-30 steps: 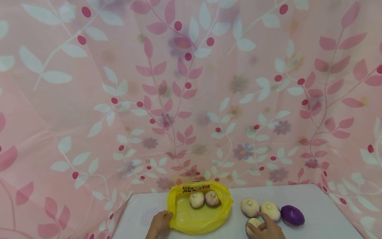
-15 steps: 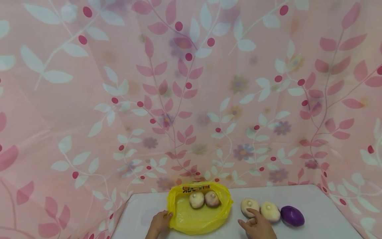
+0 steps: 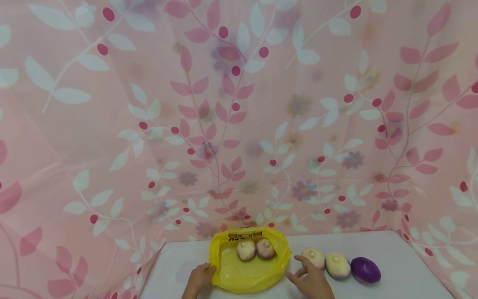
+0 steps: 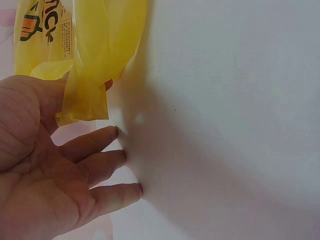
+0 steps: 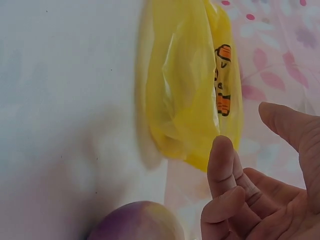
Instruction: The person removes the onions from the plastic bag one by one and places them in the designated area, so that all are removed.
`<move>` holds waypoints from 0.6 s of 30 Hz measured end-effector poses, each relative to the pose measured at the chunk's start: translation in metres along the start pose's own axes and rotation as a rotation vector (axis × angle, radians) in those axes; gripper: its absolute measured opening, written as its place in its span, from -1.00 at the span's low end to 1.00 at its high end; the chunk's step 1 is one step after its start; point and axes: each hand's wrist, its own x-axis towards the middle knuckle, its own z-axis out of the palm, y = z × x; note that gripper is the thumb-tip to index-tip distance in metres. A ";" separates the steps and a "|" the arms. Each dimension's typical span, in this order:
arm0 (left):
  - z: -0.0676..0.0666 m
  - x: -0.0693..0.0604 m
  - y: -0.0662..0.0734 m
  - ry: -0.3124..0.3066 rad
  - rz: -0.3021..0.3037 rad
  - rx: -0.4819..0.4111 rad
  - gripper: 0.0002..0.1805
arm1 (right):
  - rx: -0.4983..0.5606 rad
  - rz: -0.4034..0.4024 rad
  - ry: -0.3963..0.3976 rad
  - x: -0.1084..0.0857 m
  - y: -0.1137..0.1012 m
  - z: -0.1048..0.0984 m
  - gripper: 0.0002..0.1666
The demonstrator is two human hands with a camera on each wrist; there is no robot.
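One yellow bag (image 3: 251, 285) noted on white table (image 3: 175, 259), edge pinched by left hand (image 3: 199, 278). Inside, two pale vegetables (image 3: 246, 250) seen. To the right, two more pale vegetables (image 3: 338, 266) and one purple vegetable (image 3: 366, 270) counted. Right hand (image 3: 312, 280) spread near bag, nothing gripped.

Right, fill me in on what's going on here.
A person's left hand pinches the left edge of an open yellow plastic bag, which already holds two pale, round vegetables. The right hand is empty, fingers spread, near the bag's right side. More pale ones and a purple one lie on the white table, right of the bag.
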 end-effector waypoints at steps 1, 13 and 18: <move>0.000 0.000 0.000 -0.003 0.000 -0.001 -0.70 | -0.003 -0.002 -0.003 0.001 -0.001 0.001 -0.09; 0.000 0.000 -0.003 0.017 0.042 0.017 -0.72 | 0.050 -0.078 -0.024 0.006 -0.006 0.011 -0.15; -0.001 -0.001 -0.002 0.029 0.057 0.025 -0.75 | 0.089 -0.141 -0.035 0.009 -0.008 0.014 -0.16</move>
